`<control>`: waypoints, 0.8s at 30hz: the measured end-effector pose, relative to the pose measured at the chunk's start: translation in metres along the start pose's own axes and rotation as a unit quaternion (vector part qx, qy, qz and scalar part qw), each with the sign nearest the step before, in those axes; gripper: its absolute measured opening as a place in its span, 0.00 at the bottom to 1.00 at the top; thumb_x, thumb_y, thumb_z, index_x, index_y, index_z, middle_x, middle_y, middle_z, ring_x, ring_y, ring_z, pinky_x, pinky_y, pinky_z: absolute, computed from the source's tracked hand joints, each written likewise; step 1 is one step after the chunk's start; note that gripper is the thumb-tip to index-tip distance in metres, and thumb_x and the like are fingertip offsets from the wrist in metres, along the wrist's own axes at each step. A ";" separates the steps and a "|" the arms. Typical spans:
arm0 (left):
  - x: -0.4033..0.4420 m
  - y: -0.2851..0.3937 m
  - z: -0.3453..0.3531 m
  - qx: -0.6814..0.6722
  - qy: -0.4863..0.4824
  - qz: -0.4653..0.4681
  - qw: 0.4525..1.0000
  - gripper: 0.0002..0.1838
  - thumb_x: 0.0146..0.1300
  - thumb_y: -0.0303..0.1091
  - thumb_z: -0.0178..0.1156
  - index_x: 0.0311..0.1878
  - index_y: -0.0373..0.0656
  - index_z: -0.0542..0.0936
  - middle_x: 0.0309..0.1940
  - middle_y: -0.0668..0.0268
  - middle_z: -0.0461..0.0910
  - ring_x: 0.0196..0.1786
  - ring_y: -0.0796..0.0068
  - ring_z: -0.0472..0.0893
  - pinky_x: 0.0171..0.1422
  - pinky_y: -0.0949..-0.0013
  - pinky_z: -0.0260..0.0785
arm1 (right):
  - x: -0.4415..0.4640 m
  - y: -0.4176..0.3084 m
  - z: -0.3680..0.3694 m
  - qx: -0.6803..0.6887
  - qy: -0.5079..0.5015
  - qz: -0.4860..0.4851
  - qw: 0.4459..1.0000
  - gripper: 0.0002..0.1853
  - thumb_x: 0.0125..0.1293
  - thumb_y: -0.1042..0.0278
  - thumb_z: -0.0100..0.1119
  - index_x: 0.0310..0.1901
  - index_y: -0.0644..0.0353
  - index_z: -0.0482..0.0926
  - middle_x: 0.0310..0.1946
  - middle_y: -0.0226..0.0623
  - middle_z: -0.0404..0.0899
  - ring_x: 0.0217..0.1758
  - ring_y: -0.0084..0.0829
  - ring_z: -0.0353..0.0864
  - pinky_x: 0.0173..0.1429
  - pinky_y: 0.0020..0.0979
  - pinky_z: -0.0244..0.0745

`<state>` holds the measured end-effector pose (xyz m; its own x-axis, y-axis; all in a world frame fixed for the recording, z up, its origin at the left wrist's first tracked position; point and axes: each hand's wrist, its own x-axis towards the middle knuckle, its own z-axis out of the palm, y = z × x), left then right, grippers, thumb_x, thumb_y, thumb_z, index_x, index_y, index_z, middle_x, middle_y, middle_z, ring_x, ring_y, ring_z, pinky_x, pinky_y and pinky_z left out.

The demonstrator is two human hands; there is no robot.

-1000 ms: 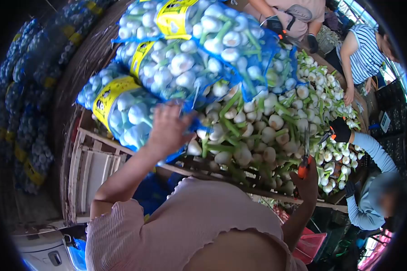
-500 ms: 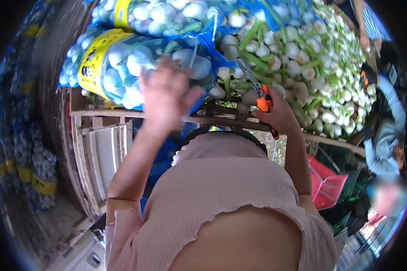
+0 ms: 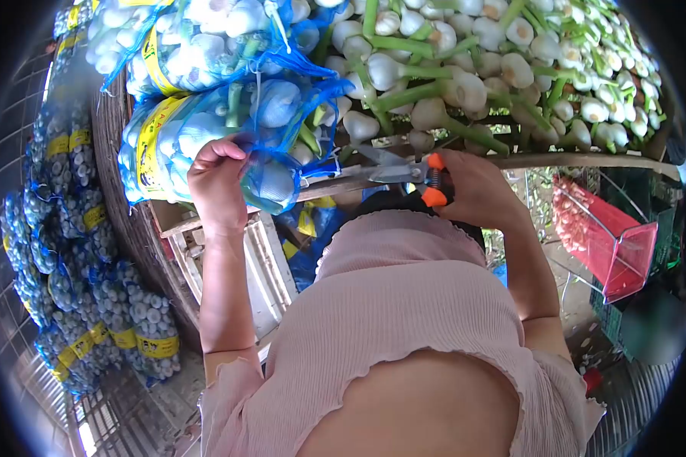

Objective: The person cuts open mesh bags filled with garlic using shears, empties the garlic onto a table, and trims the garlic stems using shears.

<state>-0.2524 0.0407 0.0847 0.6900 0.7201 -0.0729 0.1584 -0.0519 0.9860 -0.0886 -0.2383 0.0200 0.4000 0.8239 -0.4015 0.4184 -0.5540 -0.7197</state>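
Observation:
My left hand (image 3: 219, 186) is closed, its fingertips pinching the netting of a blue mesh bag (image 3: 187, 126) filled with garlic bulbs and wrapped with a yellow label. The bag lies on its side at the front of the wooden table, its loose mouth facing right. My right hand (image 3: 476, 186) grips pruning shears (image 3: 436, 181) with orange handles. Their blades (image 3: 389, 169) stand apart and point left toward the bag's mouth, with no stem visibly between them. Loose garlic bulbs (image 3: 465, 90) with cut green stems spread just beyond the shears.
A second full mesh bag (image 3: 206, 57) lies behind the first. More filled bags (image 3: 91, 305) are stacked at the left beyond a wooden post. The wooden edge (image 3: 541, 160) runs along the table front. A red basket (image 3: 625, 259) stands low at the right.
My left hand has gone from spread over the bag to pinching its netting. The shears have swung from pointing up to pointing left, nearer the bag. The view has shifted.

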 end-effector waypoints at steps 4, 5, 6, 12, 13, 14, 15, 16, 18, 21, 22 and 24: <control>-0.005 0.000 0.006 0.017 0.025 -0.038 0.999 0.08 0.55 0.15 0.54 0.33 0.40 0.78 0.37 0.61 0.80 0.38 0.74 0.78 0.47 0.73 0.72 | 0.013 -0.003 0.018 -0.060 0.050 -0.133 0.988 0.26 0.36 0.66 0.65 0.42 0.61 0.72 0.35 0.43 0.76 0.42 0.43 0.74 0.46 0.38 0.69; -0.005 0.002 0.011 0.054 0.031 -0.032 0.998 0.08 0.55 0.16 0.55 0.34 0.40 0.78 0.36 0.62 0.79 0.38 0.74 0.78 0.47 0.73 0.73 | 0.018 -0.006 0.020 -0.055 0.068 -0.163 0.983 0.25 0.36 0.67 0.65 0.40 0.61 0.72 0.33 0.42 0.76 0.40 0.42 0.75 0.45 0.38 0.69; -0.009 0.007 0.016 0.328 0.000 0.147 0.933 0.08 0.55 0.17 0.57 0.36 0.40 0.78 0.36 0.64 0.79 0.40 0.76 0.77 0.46 0.73 0.74 | 0.021 -0.009 0.021 -0.073 0.050 -0.146 0.985 0.26 0.36 0.67 0.65 0.42 0.61 0.71 0.34 0.42 0.76 0.42 0.42 0.75 0.46 0.38 0.69; -0.023 0.011 0.060 0.650 -0.392 0.339 0.556 0.08 0.47 0.34 0.58 0.33 0.46 0.79 0.32 0.72 0.75 0.39 0.73 0.73 0.44 0.67 0.61 | 0.020 -0.012 0.014 -0.141 0.000 -0.079 0.987 0.29 0.38 0.67 0.65 0.47 0.62 0.70 0.36 0.42 0.76 0.45 0.41 0.75 0.49 0.37 0.68; -0.022 0.004 0.059 0.670 -0.410 0.337 0.519 0.07 0.47 0.34 0.58 0.32 0.47 0.79 0.31 0.72 0.74 0.38 0.73 0.72 0.44 0.67 0.60 | 0.016 -0.012 0.012 -0.151 -0.005 -0.068 0.986 0.29 0.38 0.68 0.65 0.47 0.62 0.70 0.37 0.41 0.76 0.45 0.41 0.75 0.49 0.37 0.68; -0.020 -0.001 0.060 0.687 -0.429 0.338 0.479 0.06 0.48 0.34 0.57 0.31 0.47 0.78 0.29 0.72 0.73 0.38 0.73 0.71 0.44 0.67 0.59 | 0.011 -0.011 0.011 -0.159 -0.007 -0.055 0.986 0.28 0.38 0.68 0.65 0.47 0.62 0.70 0.37 0.41 0.76 0.45 0.41 0.75 0.49 0.37 0.69; -0.019 -0.005 0.060 0.702 -0.448 0.339 0.437 0.05 0.48 0.34 0.57 0.30 0.47 0.78 0.28 0.72 0.72 0.37 0.73 0.71 0.44 0.67 0.58 | 0.005 -0.007 0.013 -0.151 0.023 -0.059 0.987 0.28 0.39 0.68 0.65 0.46 0.62 0.70 0.37 0.41 0.76 0.45 0.41 0.75 0.49 0.37 0.69; -0.018 -0.009 0.056 0.685 -0.453 0.362 0.441 0.03 0.47 0.33 0.56 0.27 0.48 0.77 0.26 0.71 0.70 0.36 0.72 0.71 0.43 0.67 0.58 | -0.003 -0.001 0.016 -0.142 0.052 -0.061 0.987 0.27 0.39 0.68 0.65 0.46 0.62 0.70 0.37 0.41 0.76 0.45 0.41 0.75 0.49 0.38 0.69; -0.016 -0.003 0.051 0.696 -0.475 0.336 0.421 0.02 0.45 0.32 0.56 0.24 0.49 0.78 0.27 0.70 0.71 0.38 0.72 0.71 0.44 0.66 0.59 | -0.016 0.004 0.019 -0.113 0.094 -0.053 0.988 0.26 0.39 0.69 0.64 0.45 0.61 0.71 0.37 0.40 0.76 0.44 0.42 0.75 0.48 0.38 0.69; 0.000 0.008 0.050 0.675 -0.482 0.301 0.470 0.01 0.45 0.30 0.58 0.22 0.48 0.77 0.25 0.67 0.73 0.36 0.67 0.74 0.42 0.61 0.62 | -0.032 0.008 0.034 -0.074 0.113 -0.021 0.991 0.26 0.39 0.68 0.64 0.44 0.60 0.72 0.36 0.40 0.76 0.43 0.43 0.75 0.48 0.39 0.68; 0.008 0.014 0.049 0.655 -0.483 0.277 0.511 0.01 0.47 0.30 0.59 0.23 0.46 0.78 0.25 0.66 0.72 0.36 0.65 0.73 0.41 0.61 0.62 | -0.034 0.009 0.043 -0.042 0.129 -0.025 0.991 0.25 0.39 0.68 0.65 0.44 0.60 0.72 0.35 0.41 0.76 0.42 0.44 0.74 0.47 0.39 0.68; 0.020 0.025 0.047 0.628 -0.490 0.226 0.560 0.04 0.49 0.30 0.62 0.27 0.41 0.77 0.25 0.62 0.72 0.35 0.58 0.73 0.39 0.59 0.63 | -0.037 0.007 0.063 0.002 0.148 -0.033 0.989 0.25 0.39 0.67 0.65 0.44 0.60 0.72 0.34 0.41 0.76 0.42 0.44 0.75 0.46 0.39 0.69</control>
<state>-0.2016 0.0213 0.1010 0.8194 -0.2570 -0.5123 -0.2417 -0.9654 0.0978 -0.1520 -0.2650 -0.0056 0.5929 0.7868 -0.1717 0.4482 -0.4995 -0.7413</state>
